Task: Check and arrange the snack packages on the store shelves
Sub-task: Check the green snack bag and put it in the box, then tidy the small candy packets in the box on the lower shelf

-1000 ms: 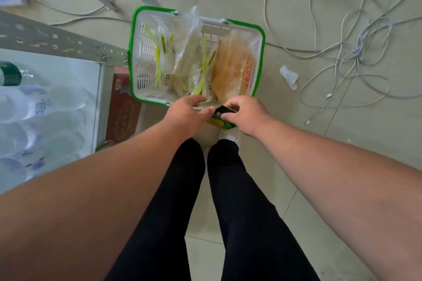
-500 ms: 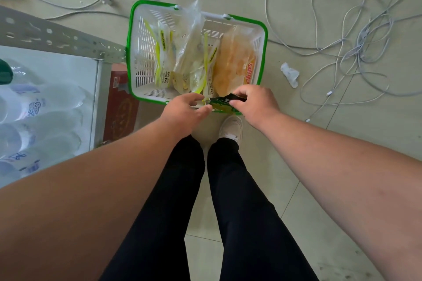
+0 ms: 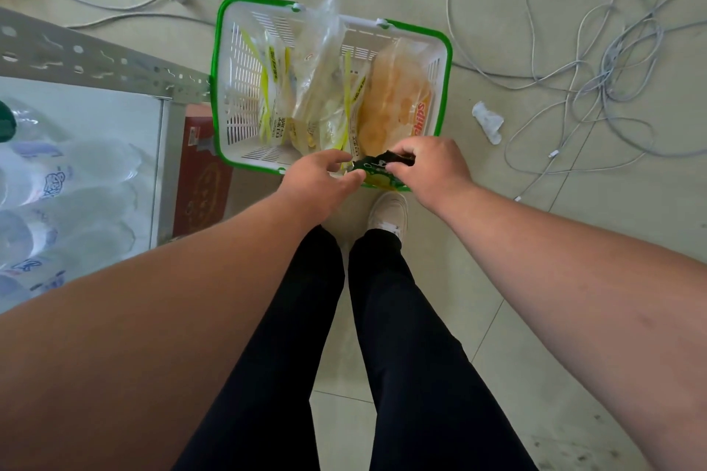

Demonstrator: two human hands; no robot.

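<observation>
A white basket with a green rim (image 3: 220,96) stands on the floor ahead of my feet. It holds several clear snack bags with yellow stripes (image 3: 306,88) and an orange chips bag (image 3: 394,99) at its right side. Over the basket's near edge I hold a small dark green snack packet (image 3: 377,172) between both hands. My right hand (image 3: 432,168) pinches its dark top edge. My left hand (image 3: 321,180) pinches its left end with thumb and fingers.
A metal shelf rail (image 3: 95,65) with bottled water (image 3: 57,203) beneath it lies to the left. A red-brown box (image 3: 202,183) sits beside the basket. Tangled white cables (image 3: 593,61) and a crumpled tissue (image 3: 487,120) lie on the floor to the right.
Both hands have carried the green packet slightly forward, from above my shoes to over the basket's near rim. The grip on it is the same.
</observation>
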